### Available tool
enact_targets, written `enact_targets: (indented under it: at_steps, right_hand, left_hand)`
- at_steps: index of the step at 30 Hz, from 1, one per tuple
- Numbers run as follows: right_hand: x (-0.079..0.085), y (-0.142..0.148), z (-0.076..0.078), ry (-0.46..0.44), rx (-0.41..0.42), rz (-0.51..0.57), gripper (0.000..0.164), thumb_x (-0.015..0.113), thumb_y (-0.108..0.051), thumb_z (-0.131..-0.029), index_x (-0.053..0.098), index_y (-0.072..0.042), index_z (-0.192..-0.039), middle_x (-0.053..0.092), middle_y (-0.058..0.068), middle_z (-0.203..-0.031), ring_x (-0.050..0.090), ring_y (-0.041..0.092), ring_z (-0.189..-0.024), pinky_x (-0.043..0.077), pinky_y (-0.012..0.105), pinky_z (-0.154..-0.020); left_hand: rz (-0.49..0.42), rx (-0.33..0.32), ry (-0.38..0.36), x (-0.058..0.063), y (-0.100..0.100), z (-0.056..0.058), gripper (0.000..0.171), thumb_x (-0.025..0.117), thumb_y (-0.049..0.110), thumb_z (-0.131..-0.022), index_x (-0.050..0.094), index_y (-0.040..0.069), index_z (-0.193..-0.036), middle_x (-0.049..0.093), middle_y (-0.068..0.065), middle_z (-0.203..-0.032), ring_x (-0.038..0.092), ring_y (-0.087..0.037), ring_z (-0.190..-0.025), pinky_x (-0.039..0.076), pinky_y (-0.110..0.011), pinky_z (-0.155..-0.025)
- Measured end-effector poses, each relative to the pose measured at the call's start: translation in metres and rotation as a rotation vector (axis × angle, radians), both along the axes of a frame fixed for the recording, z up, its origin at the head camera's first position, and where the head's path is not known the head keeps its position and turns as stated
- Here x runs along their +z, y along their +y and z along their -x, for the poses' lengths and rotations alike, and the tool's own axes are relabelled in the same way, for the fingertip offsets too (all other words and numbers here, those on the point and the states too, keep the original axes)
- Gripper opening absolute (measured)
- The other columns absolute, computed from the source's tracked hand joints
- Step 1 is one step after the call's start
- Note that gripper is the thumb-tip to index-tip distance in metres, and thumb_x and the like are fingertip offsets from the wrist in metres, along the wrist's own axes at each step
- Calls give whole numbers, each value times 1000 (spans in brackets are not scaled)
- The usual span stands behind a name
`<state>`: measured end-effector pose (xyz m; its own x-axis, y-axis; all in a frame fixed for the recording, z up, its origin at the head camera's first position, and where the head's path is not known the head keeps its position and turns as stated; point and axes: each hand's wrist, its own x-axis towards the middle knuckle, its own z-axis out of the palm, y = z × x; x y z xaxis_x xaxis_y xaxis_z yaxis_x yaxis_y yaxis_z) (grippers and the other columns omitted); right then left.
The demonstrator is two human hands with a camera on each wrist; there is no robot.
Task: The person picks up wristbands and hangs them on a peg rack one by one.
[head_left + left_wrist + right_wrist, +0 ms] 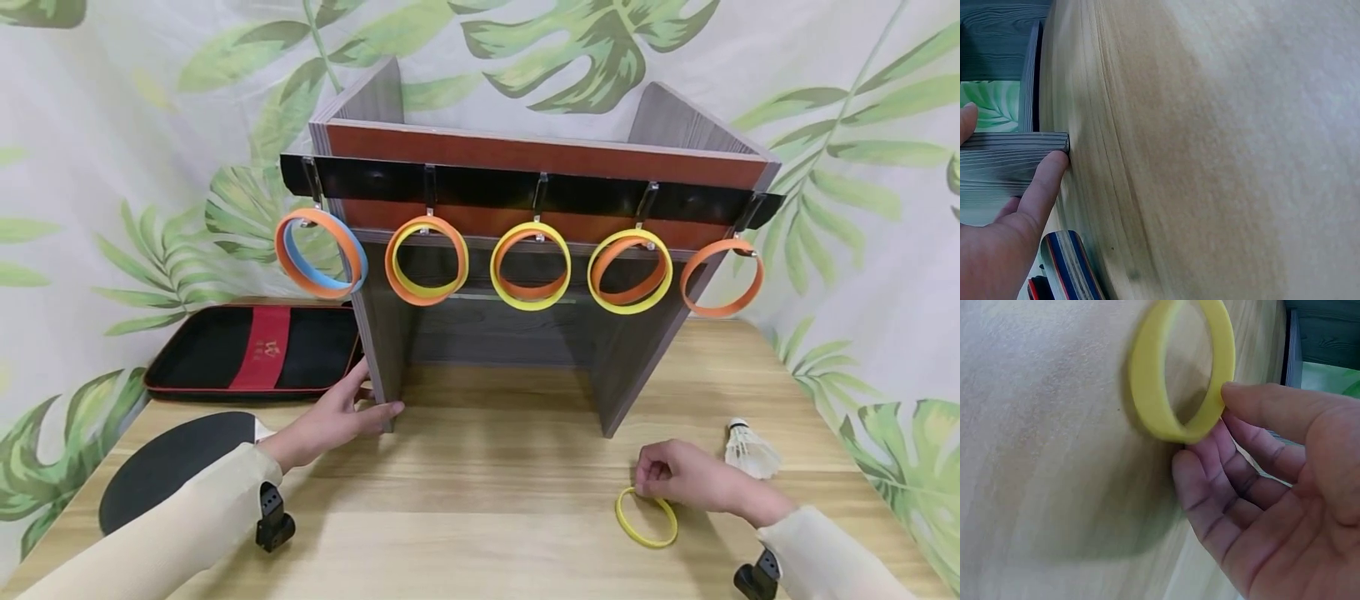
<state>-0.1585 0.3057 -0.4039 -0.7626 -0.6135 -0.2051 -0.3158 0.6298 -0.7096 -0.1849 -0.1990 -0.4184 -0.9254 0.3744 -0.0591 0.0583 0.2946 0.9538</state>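
A yellow silicone wristband (pixel 647 518) is pinched at its edge between the thumb and fingers of my right hand (pixel 686 477), low over the table. In the right wrist view the band (pixel 1147 375) hangs out past the fingertips. My left hand (pixel 337 421) grips the front edge of the grey wooden stand's left side panel (pixel 375 350), near its foot. From the left wrist, a finger lies along that panel (pixel 997 169) and the thumb is on its other side. Orange, yellow and blue wristbands (pixel 530 267) hang from several hooks on the stand's black rail (pixel 480 187).
A black case with a red band (pixel 258 346) lies at the back left. A table tennis bat (pixel 176 467) is partly under my left forearm. The shuttlecock (pixel 750 450) sits just beyond my right hand on the wooden table (pixel 450 508). Leaf-patterned cloth hangs behind.
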Motion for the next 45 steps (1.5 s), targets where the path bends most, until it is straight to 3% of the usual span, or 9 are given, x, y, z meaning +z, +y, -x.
enact_targets:
  at_steps: [5,9,14,19,24,29,36,41,45]
  right_hand:
    - [-2,4,-1,13,41,10,7,69,-8,-97,69,-7,-90,66,-5,-80,50,-6,-69,44,17,-61]
    - [1,6,-1,-3,58,58,7,66,-6,-100,66,-5,-92,67,1,-78,52,-5,-68,46,18,-57]
    - [4,8,-1,-103,52,140,8,63,-6,-103,65,1,-100,71,10,-84,61,-1,-72,56,24,-60]
    - [10,12,0,-240,86,195,20,61,-5,-104,67,11,-113,74,15,-97,68,2,-83,63,28,-71]
    - [22,14,0,-301,158,209,20,60,-5,-104,67,13,-112,74,10,-98,69,2,-86,63,29,-74]
    - [43,14,0,-314,157,250,20,58,-4,-105,62,12,-117,70,0,-100,70,6,-89,63,30,-78]
    - [81,17,3,-196,173,400,19,52,7,-105,61,6,-121,75,-2,-108,75,10,-94,65,35,-82]
    - [109,26,5,-84,173,530,37,43,19,-102,61,0,-127,77,4,-118,77,15,-101,64,34,-86]
    - [128,31,1,-44,154,694,44,35,25,-100,59,1,-129,76,11,-124,77,19,-108,64,33,-89]
  left_hand:
    - [9,-2,27,-1,2,1,88,69,22,-102,12,37,-168,25,-21,-166,46,-46,-134,64,-46,-89]
    - [11,4,25,-1,1,1,88,70,22,-102,13,35,-168,25,-21,-166,46,-46,-134,64,-47,-90]
    - [17,9,25,0,1,0,89,70,22,-102,12,34,-168,26,-22,-165,45,-47,-136,64,-46,-90]
    - [29,6,30,-1,1,0,89,70,22,-102,12,33,-168,25,-21,-166,46,-47,-134,63,-42,-89]
    - [17,6,21,-1,1,-1,89,70,22,-102,11,34,-168,25,-22,-166,44,-48,-136,64,-46,-90]
    - [11,4,21,-2,1,0,89,70,23,-102,11,36,-168,26,-23,-165,44,-49,-136,63,-49,-91]
    - [11,6,22,-2,0,0,89,70,22,-102,12,35,-168,29,-24,-164,46,-48,-135,64,-47,-90]
    - [20,11,37,-3,0,1,87,70,22,-102,14,35,-168,31,-24,-163,49,-46,-132,64,-46,-88]
    - [11,7,24,-3,0,0,87,69,22,-103,13,35,-168,30,-24,-163,48,-46,-133,64,-47,-90]
